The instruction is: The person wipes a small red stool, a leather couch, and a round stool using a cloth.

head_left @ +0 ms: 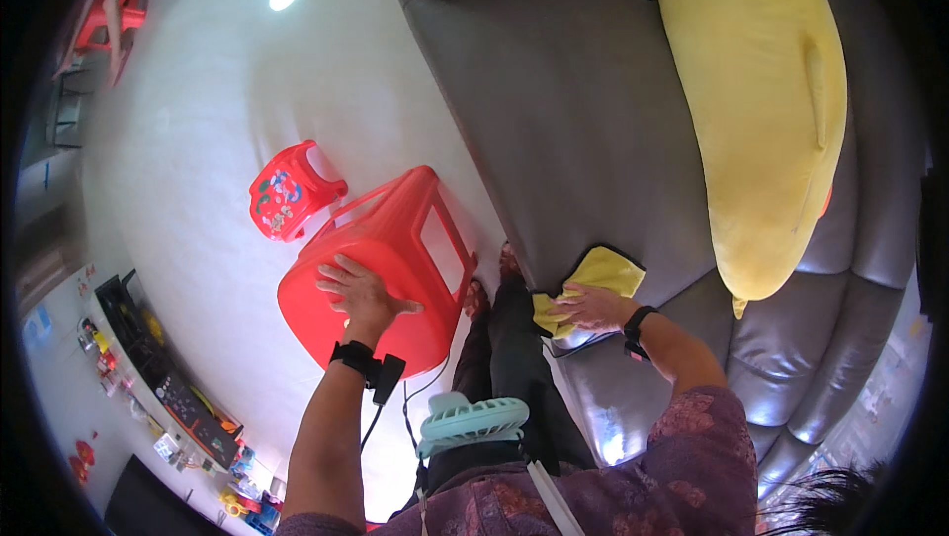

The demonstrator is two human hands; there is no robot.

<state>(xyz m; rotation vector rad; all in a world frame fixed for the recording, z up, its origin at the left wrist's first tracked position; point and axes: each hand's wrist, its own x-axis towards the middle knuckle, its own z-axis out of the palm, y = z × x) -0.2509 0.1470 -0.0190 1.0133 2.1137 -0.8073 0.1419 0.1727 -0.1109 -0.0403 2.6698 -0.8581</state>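
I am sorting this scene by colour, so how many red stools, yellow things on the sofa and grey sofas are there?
Red plastic stools: 2, the large stool under the left hand and the small stool on the floor.
Yellow things: 2, the long cushion and the cloth under the right hand.
Grey sofas: 1, the sofa.
Total: 5

cloth (605,274): near end lying hidden under right hand (590,307) | shelf items (168,393): showing too small to tell | pillow (756,111): top running off frame
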